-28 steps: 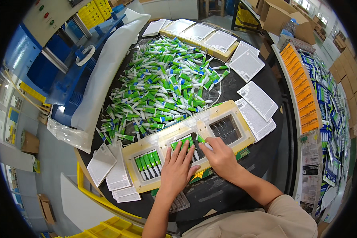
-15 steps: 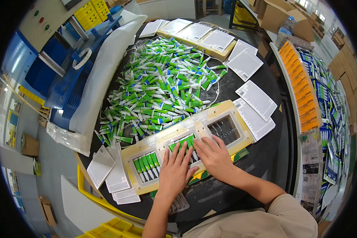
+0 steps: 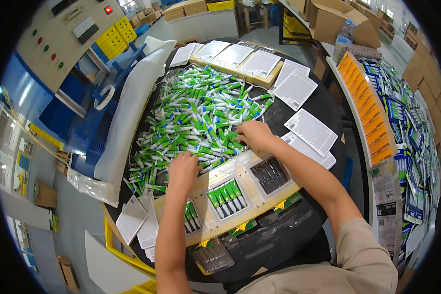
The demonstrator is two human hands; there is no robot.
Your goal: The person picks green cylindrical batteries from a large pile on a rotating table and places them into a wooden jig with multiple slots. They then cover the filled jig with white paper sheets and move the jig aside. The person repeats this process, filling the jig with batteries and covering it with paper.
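Note:
A large pile of small squeeze tubes (image 3: pixel 196 108), green and white with some blue, lies on the dark round table (image 3: pixel 299 225). My left hand (image 3: pixel 182 172) is at the pile's near edge, fingers curled down; what they hold is hidden. Farther right, my right hand (image 3: pixel 255 134) has its fingertips closed on a tube in the pile. Below both hands sits a pale yellow frame (image 3: pixel 208 226) with three windows. Upright rows of tubes fill the middle window, and tubes show in the left one, partly behind my left forearm. A clear ribbed plastic tray (image 3: pixel 269 175) without tubes shows in the right window.
White printed cards (image 3: pixel 311 132) lie at the table's right, others (image 3: pixel 131 219) at its left. A second yellow frame (image 3: pixel 259 73) bearing cards stands behind the pile. Another clear tray (image 3: pixel 213 256) lies near me. Blue machinery (image 3: pixel 90 117) is left; packed blister cards (image 3: pixel 402 122) are right.
Both hands have left the middle window and reached forward into the pile, the left moving leftward. The middle window's tubes are now uncovered, while my left forearm crosses the left window.

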